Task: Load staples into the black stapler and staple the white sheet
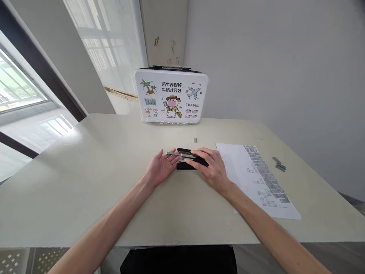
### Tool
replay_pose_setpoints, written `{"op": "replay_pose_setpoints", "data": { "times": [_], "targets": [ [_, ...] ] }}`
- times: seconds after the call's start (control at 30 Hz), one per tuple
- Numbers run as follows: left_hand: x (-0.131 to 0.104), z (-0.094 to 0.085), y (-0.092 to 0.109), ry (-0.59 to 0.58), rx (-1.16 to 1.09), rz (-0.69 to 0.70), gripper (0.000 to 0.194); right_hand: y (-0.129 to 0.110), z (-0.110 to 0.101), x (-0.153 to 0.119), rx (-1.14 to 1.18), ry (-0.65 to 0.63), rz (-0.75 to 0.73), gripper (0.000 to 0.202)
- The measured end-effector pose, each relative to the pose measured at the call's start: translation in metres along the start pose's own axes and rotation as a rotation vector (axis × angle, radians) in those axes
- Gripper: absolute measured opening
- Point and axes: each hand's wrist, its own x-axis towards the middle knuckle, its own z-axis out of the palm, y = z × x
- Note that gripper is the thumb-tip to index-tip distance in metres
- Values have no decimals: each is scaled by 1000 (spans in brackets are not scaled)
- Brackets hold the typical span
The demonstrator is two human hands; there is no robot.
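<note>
A black stapler is opened up over the middle of the table, its silver metal magazine sticking out to the left between the top cover and the base. My right hand grips it from the right, fingers on the upper parts. Palm up, my left hand has its fingers stretched out beside and under the magazine's free end. Nothing can be made out in that palm, and the metal hides part of the fingers. Just beyond the stapler lies a small grey strip of staples.
Printed paper sheets lie to the right, partly under my right forearm. Several grey staple strips rest farther right. A white cartoon-printed case stands upright at the table's back edge. A wall runs along the right side.
</note>
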Motion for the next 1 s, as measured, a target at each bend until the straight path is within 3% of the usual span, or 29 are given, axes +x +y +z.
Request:
{"op": "replay_pose_setpoints", "data": {
  "times": [0.3,0.5,0.67,0.8,0.87,1.0],
  "targets": [
    [0,-2,-4,-59,126,-19,44,0,4,-3,-52,45,2,56],
    [-3,4,-4,9,124,-3,38,0,0,0,24,29,44,61],
    [-9,8,-9,69,415,254,17,6,-3,3,229,142,292,60],
    [-16,7,-14,129,943,529,42,10,2,1,367,106,455,45],
    [-18,5,-17,76,1177,603,50,11,5,1,409,85,483,39],
    [-16,-1,-25,-130,1422,743,57,9,7,2,496,67,485,32]
  ]
}}
